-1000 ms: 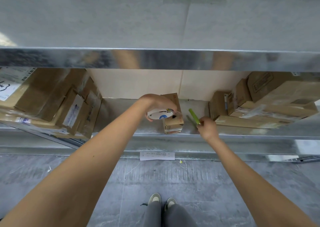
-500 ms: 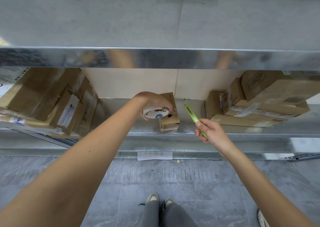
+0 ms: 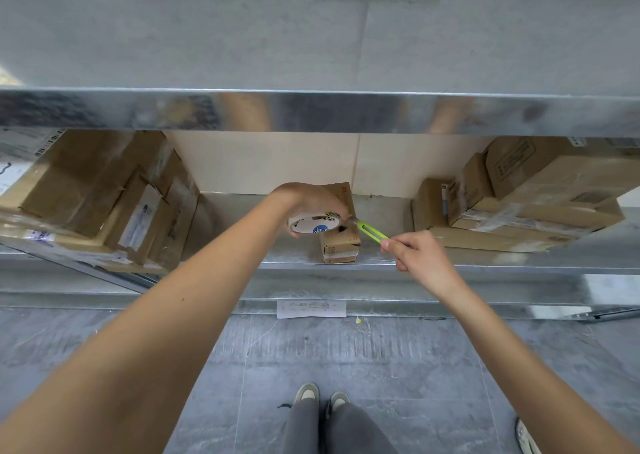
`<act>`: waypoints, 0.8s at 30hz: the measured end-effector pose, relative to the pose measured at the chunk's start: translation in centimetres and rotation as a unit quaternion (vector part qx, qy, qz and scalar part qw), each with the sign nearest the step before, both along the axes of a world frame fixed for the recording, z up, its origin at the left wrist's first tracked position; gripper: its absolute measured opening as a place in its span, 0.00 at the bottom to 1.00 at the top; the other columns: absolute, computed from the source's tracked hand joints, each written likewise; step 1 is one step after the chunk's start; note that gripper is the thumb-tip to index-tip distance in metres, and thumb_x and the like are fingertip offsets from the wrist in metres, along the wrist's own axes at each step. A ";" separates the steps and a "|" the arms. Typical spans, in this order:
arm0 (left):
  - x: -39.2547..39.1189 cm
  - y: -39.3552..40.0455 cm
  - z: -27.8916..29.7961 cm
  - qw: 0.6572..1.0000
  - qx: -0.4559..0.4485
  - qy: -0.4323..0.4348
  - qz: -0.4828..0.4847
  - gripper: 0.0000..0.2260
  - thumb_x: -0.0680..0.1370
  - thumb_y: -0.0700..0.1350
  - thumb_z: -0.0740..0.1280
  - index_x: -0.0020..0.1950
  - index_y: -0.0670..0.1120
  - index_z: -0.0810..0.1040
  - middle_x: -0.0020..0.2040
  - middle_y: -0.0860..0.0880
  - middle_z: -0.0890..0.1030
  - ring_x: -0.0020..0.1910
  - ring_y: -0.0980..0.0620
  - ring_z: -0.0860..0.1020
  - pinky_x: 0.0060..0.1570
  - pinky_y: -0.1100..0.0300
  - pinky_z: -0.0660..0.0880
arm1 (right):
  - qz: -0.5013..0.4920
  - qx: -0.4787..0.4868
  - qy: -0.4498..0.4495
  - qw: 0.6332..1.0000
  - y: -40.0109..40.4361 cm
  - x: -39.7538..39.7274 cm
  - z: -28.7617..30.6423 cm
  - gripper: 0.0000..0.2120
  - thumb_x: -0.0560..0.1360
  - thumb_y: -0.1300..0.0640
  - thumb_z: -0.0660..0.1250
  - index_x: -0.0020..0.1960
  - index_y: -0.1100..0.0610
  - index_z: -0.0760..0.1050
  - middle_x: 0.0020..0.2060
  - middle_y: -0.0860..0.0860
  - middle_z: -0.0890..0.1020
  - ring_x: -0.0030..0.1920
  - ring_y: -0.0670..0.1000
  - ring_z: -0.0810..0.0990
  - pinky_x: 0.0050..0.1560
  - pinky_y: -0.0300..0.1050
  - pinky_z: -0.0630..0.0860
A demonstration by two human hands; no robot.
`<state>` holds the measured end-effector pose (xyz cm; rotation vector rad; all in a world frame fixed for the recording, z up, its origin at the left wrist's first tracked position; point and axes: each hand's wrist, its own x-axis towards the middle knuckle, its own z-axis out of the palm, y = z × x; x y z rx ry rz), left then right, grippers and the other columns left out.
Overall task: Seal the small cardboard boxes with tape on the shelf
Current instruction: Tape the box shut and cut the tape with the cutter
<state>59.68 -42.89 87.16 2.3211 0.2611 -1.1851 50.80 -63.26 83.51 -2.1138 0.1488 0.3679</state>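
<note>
Your fingers (image 3: 403, 245) on the right hand (image 3: 422, 258) are curled tight round the rear of one lime-green cutter (image 3: 372, 232), whose tip points up and left toward the tape; the fingers of your left hand (image 3: 310, 202) are hooked over one roll of tape (image 3: 313, 224), holding it at the upper left side of the small cardboard box (image 3: 341, 242). The cutter's front end sits just beside the roll, at the box's top edge; whether the blade touches tape you cannot tell. There is one small box between your hands, standing on the metal shelf (image 3: 242, 232) close to its front lip, with pale tape already showing along its lower front edge. To the left lies a leaning stack of larger cartons (image 3: 104, 197), at least four, several with white labels, their lower corners reaching past the shelf's front edge. To the right is a second stack of cartons (image 3: 519, 204), about five, sitting well back from the lip. Bare shelf shows on both sides of the small box, more on the left than on the right. The upper shelf's bright front rail (image 3: 311, 110) runs across above your wrists. Below, one paper tag (image 3: 311, 309) hangs on the lower rail, and your two shoes (image 3: 320, 396) stand on the grey floor (image 3: 415, 367).
</note>
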 end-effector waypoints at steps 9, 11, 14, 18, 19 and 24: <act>0.3 -0.4 -0.2 1.000 0.013 -0.006 -0.016 0.10 0.69 0.53 0.68 0.44 0.49 0.76 0.42 0.45 0.74 0.37 0.46 0.74 0.39 0.58 0.76 | -0.007 0.000 0.014 1.000 1.0 0.5 -0.3 0.12 0.78 0.54 0.66 0.42 0.60 0.83 0.20 0.47 0.70 0.18 0.42 0.64 0.27 0.36 0.61; 0.3 -0.6 -0.3 1.000 0.017 -0.009 -0.018 0.09 0.70 0.52 0.68 0.42 0.48 0.74 0.40 0.46 0.73 0.35 0.46 0.72 0.38 0.59 0.74 | -0.007 -0.001 0.012 1.000 1.3 0.6 -0.3 0.12 0.78 0.53 0.67 0.42 0.60 0.83 0.20 0.48 0.70 0.18 0.42 0.64 0.27 0.36 0.62; 0.4 -0.7 -0.4 0.999 0.022 -0.016 -0.023 0.10 0.70 0.53 0.68 0.43 0.48 0.75 0.42 0.44 0.74 0.38 0.44 0.74 0.40 0.56 0.76 | -0.007 0.000 0.016 1.000 1.3 0.5 -0.4 0.13 0.78 0.53 0.67 0.42 0.60 0.83 0.20 0.48 0.70 0.18 0.42 0.64 0.29 0.40 0.62; 0.4 -0.7 -0.3 0.999 0.016 -0.014 -0.025 0.10 0.70 0.53 0.68 0.43 0.48 0.75 0.43 0.44 0.73 0.38 0.44 0.73 0.39 0.56 0.76 | 0.004 -0.017 0.026 1.000 1.0 0.3 -0.4 0.14 0.78 0.54 0.67 0.40 0.63 0.81 0.18 0.45 0.69 0.19 0.43 0.64 0.28 0.40 0.62; 0.4 -0.5 -0.3 1.000 0.009 -0.011 -0.020 0.10 0.70 0.53 0.68 0.44 0.48 0.75 0.44 0.45 0.73 0.39 0.44 0.74 0.40 0.56 0.76 | 0.015 -0.022 0.032 0.999 1.0 0.2 -0.4 0.14 0.78 0.55 0.67 0.39 0.62 0.81 0.17 0.45 0.69 0.18 0.43 0.64 0.27 0.38 0.62; 0.3 0.7 -0.3 0.999 -0.035 0.006 0.012 0.13 0.68 0.53 0.69 0.50 0.49 0.80 0.47 0.46 0.77 0.41 0.45 0.77 0.37 0.57 0.79 | -0.037 0.034 0.025 0.998 -0.4 -0.3 -0.8 0.11 0.79 0.56 0.65 0.42 0.60 0.81 0.19 0.48 0.71 0.18 0.42 0.65 0.23 0.32 0.61</act>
